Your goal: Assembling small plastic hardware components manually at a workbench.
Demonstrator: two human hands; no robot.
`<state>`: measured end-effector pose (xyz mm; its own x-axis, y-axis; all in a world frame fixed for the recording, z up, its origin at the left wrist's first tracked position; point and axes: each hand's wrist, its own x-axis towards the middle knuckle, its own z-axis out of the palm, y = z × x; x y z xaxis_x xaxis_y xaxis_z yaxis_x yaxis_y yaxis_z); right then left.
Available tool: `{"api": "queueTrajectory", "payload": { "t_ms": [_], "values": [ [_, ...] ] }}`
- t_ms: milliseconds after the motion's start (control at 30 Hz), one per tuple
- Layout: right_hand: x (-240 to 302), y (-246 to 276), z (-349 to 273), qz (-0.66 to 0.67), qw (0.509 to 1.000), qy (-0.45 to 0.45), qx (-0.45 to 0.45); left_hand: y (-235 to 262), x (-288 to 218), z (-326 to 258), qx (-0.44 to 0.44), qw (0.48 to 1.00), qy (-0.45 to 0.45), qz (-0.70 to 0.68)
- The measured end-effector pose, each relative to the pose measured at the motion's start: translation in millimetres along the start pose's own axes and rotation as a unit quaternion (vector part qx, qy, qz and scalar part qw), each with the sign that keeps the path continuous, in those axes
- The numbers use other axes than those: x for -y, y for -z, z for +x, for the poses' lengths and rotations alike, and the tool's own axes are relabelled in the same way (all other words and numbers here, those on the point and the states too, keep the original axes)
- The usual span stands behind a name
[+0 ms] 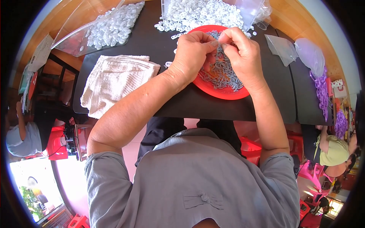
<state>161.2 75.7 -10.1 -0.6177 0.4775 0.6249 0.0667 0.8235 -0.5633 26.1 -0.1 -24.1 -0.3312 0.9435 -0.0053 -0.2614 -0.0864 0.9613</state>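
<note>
Both hands are raised over a round red plastic tray [225,95] on the dark table. Many small, slim grey pieces [227,79], like screws or pins, lie loose in it. My left hand [192,53] is closed, thumb and index finger pressed together above the tray's far left part. Close beside it, my right hand [244,57] makes a pinch, its fingertips almost meeting the left ones. Whatever sits between the fingertips is too small and covered to name. Just beyond the tray spreads a heap of small white plastic pieces with holes [207,14].
A folded cream cloth [118,81] lies at the left. Behind it, a clear bin [72,47] holds more white pieces [114,28]. Clear plastic bags [281,49] lie at the right, near hanging purple chains [321,93]. Other people sit at both far sides.
</note>
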Motion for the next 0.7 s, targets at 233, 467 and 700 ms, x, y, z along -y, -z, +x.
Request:
{"api": "queueTrajectory", "payload": {
  "t_ms": [233, 467, 700],
  "values": [
    [0.6, -10.3, -2.1, -0.021, 0.998, 0.052, -0.038, -4.2, 5.1, -4.0, -0.030, 0.999, -0.031, 0.022],
    [-0.3, -11.8, -2.4, -0.044, 0.994, 0.090, -0.043, -5.4, 8.3, -3.8, -0.049, 0.987, -0.116, 0.100],
    [-6.2, -4.3, 0.1, 0.035, 0.997, 0.044, -0.050, -5.5, 2.2, -5.3, -0.027, 0.998, -0.052, 0.002]
  ]
}}
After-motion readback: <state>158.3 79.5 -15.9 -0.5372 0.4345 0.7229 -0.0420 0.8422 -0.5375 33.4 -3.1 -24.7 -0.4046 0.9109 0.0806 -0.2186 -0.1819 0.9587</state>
